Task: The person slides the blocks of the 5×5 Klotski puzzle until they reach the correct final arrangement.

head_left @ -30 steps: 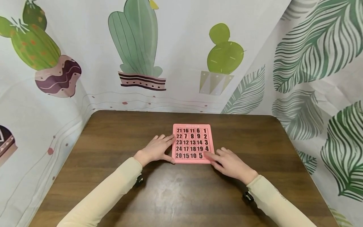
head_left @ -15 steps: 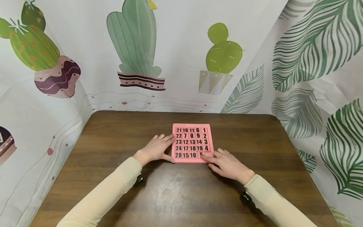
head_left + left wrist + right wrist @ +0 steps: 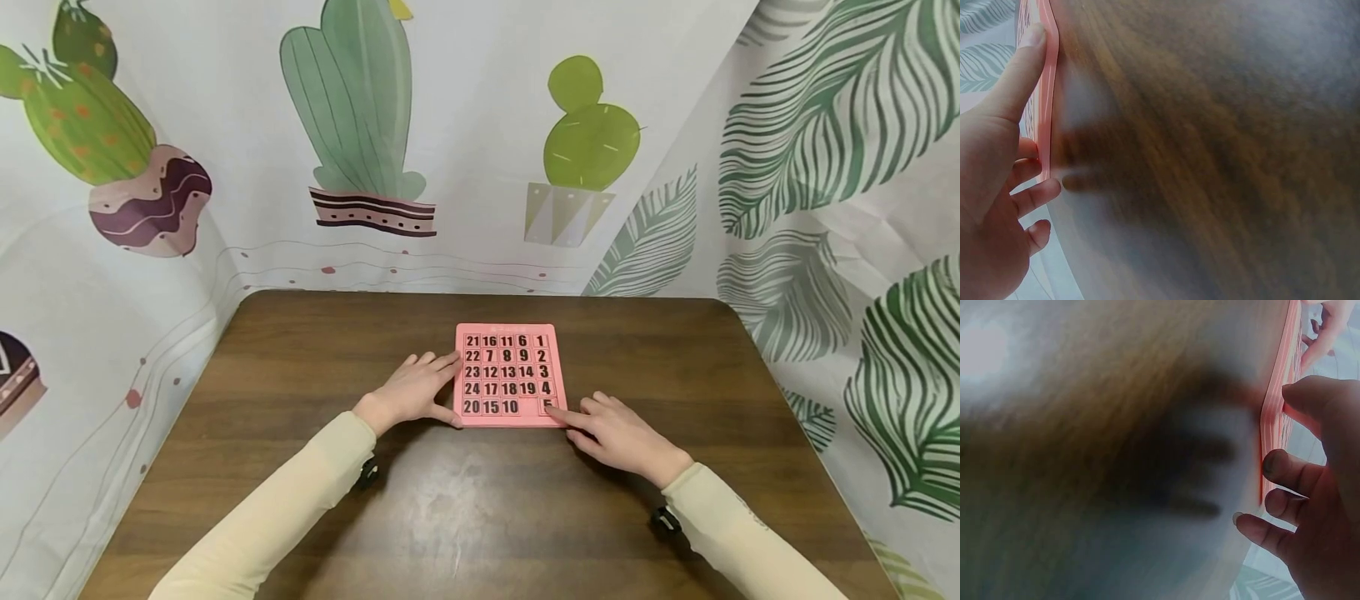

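A pink sliding number puzzle (image 3: 506, 331) lies on the table in the head view, its black-numbered tiles in rows. My left hand (image 3: 408, 392) rests at its left side, fingertips against the edge and the straight thumb at the near left corner; the left wrist view shows this thumb (image 3: 1019, 78) along the rim. My right hand (image 3: 622, 432) reaches in from the near right corner. Its extended index fingertip touches the tile 5 (image 3: 548, 403) in the bottom right cell and partly hides the number. A bare pink gap (image 3: 528, 407) shows between tiles 10 and 5.
The brown wooden table (image 3: 450, 517) reaches under both forearms. Behind it and at its sides hangs a white cloth (image 3: 480, 125) printed with cacti and leaves. A dark wrist device (image 3: 664, 521) sits under the right sleeve, another (image 3: 368, 472) under the left.
The right index finger first moved left onto tile 5, then slid it right into the corner cell. The gap has shifted one cell left. My left hand has stayed in place.
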`<move>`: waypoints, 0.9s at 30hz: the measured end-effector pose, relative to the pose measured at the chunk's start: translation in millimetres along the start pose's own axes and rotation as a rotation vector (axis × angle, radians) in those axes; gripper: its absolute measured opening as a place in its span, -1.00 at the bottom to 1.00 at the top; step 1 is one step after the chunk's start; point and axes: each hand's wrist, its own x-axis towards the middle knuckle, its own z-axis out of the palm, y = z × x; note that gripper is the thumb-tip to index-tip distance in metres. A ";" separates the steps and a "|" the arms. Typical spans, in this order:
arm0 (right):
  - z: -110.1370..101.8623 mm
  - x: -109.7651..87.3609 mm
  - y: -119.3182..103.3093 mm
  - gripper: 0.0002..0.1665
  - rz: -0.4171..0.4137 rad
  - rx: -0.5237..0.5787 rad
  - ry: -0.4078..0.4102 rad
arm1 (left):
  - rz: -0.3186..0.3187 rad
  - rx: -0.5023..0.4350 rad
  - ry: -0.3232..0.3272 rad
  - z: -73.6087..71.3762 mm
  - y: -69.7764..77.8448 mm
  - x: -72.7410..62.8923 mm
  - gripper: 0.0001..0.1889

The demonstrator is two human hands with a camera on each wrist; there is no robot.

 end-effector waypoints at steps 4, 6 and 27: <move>-2.8 -2.2 0.8 -0.49 -0.011 0.000 0.017 | 0.004 0.006 0.005 0.4 -0.5 -0.7 0.20; -3.6 -2.2 0.7 -0.49 -0.009 0.004 0.014 | 0.004 0.004 0.009 -0.1 -0.3 -1.5 0.21; 11.6 40.0 -28.3 -0.51 -0.173 -0.063 0.081 | 0.015 0.019 0.021 -3.3 2.3 -4.6 0.18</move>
